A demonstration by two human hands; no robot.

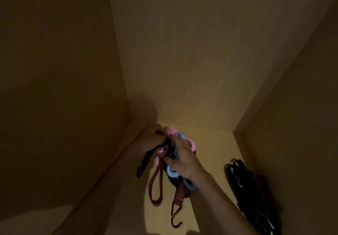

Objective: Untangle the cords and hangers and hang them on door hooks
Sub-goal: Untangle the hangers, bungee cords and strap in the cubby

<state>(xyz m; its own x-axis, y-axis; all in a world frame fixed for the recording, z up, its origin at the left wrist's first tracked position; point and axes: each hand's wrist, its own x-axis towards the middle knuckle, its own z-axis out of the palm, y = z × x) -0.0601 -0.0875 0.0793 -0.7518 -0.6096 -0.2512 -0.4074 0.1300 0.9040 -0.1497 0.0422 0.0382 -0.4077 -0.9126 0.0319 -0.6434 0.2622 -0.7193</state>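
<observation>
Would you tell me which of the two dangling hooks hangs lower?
The hook on the red striped cord, below the right hand; the black cord's hook hangs higher, at left.

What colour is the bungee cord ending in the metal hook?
The bungee cord is red with dark stripes; head view.

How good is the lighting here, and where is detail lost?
Head view: dim overall, with a warm light pool on the floor around the left hand and right hand gripping the tangle; the black cords at right nearly merge into shadow; the hands throw a shadow on the back wall.
</observation>
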